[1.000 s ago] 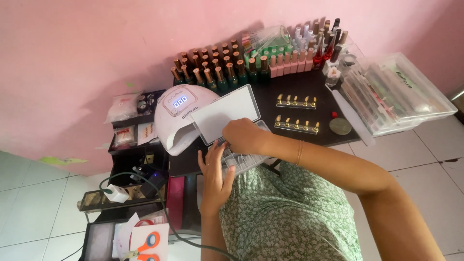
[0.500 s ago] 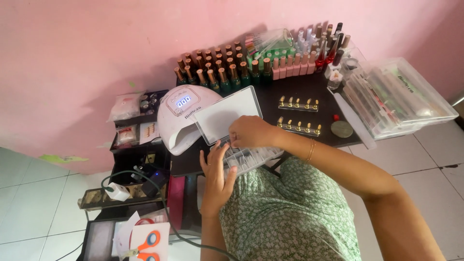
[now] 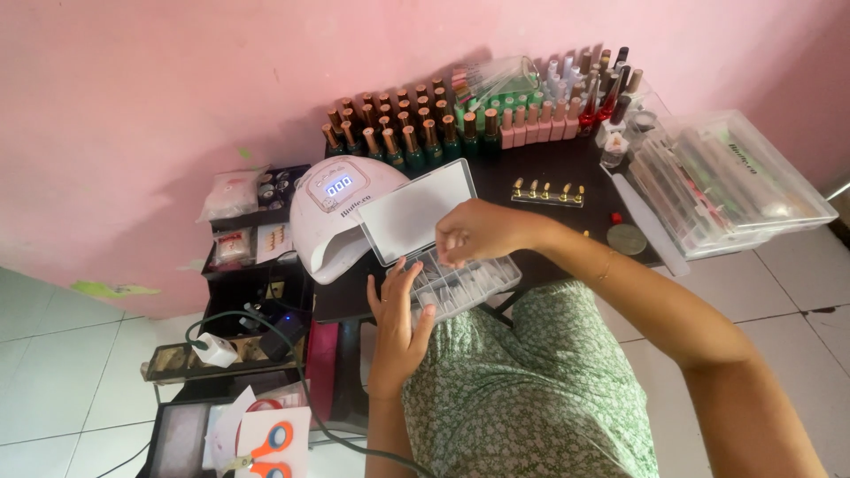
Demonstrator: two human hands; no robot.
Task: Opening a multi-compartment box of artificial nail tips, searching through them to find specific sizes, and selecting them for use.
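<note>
head view: clear compartment box (image 3: 460, 285) (lid (image 3: 416, 211) propped open) was steadied at the black table's (image 3: 549, 173) near edge by the left hand (image 3: 400, 323), fingers spread flat against its side. the right hand (image 3: 474, 232) was held just above the compartments, fingertips pinched; whether anything was gripped could not be told. a white nail lamp (image 3: 332, 217) was seen beside the lid.

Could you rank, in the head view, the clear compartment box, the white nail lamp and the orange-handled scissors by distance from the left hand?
From the left hand:
1. Clear compartment box, touched by its fingers.
2. White nail lamp, up-left on the table.
3. Orange-handled scissors, lower left.
</note>
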